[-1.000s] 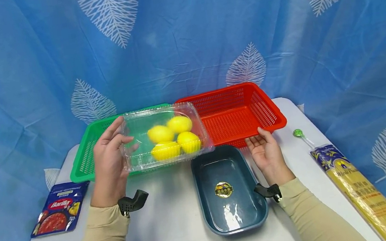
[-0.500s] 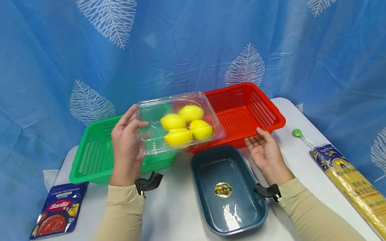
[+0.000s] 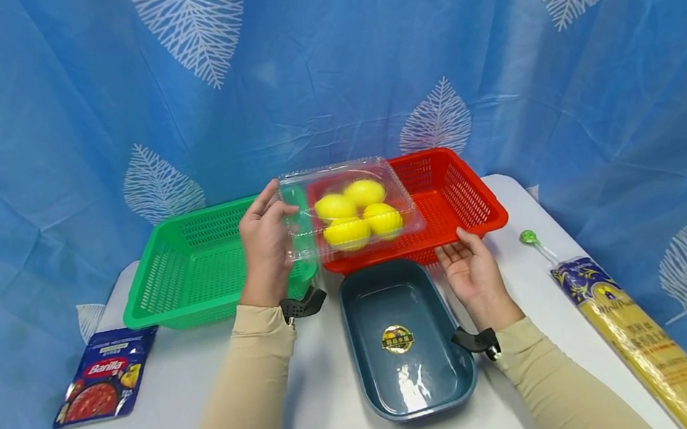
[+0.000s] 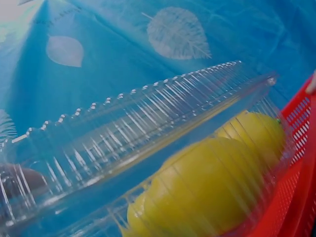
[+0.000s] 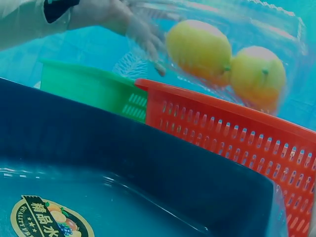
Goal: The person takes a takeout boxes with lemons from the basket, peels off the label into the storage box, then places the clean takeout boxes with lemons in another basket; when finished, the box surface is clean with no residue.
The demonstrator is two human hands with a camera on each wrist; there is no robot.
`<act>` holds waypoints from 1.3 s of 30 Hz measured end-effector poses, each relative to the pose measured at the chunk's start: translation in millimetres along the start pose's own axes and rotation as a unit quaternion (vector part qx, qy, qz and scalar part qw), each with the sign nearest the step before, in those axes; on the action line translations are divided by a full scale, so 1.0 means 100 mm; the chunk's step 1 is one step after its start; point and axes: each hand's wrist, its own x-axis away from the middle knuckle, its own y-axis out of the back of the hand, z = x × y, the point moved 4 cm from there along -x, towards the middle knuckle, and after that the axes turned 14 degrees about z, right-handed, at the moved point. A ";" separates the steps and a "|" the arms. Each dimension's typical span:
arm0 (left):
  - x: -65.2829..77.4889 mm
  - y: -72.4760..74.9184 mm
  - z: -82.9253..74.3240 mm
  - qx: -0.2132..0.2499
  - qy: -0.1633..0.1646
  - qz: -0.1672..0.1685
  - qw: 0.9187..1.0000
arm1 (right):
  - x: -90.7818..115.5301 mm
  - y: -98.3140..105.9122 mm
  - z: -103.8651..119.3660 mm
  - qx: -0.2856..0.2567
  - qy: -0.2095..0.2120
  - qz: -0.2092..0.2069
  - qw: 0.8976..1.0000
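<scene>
My left hand (image 3: 265,247) grips the left end of a clear plastic clamshell box (image 3: 307,240) in the head view. Several yellow lemons (image 3: 346,232) are bunched in its right part. The box is held up over the left part of the red basket (image 3: 473,200), with the basket showing through it. At that basket's front rim my right hand (image 3: 474,277) holds on, thumb over the edge and fingers against the outer wall. Lemons (image 5: 197,52) and the box appear above the red rim in the right wrist view, which hardly shows the right hand itself.
A green basket (image 3: 150,271) adjoins the red one on the left. In front stands a dark blue tray (image 3: 408,374) with a gold sticker. A Barilla pouch (image 3: 102,376) lies far left; a green lollipop (image 3: 528,237) and a long yellow pasta pack (image 3: 645,341) lie right.
The left hand has carried the box of lemons rightward and slightly back, from over the green basket to over the red one. The right hand has stayed at the red rim.
</scene>
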 end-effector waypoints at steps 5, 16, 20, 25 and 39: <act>-0.11 -0.10 0.07 -0.016 -0.020 0.004 1.000 | -0.01 -0.01 0.01 0.002 0.003 0.005 1.000; -0.24 -0.31 0.21 -0.027 -0.016 0.002 0.999 | -0.02 -0.01 -0.03 0.007 0.002 0.007 1.000; -0.25 -0.41 0.24 -0.038 -0.014 0.005 0.999 | -0.02 0.00 -0.02 0.014 0.008 0.008 1.000; -0.28 -0.49 0.30 -0.046 -0.010 0.003 0.999 | -0.01 0.00 -0.02 0.017 0.010 0.008 1.000; -0.38 -0.64 0.50 -0.091 0.003 -0.002 0.996 | 0.00 0.02 0.00 0.008 0.012 0.000 1.000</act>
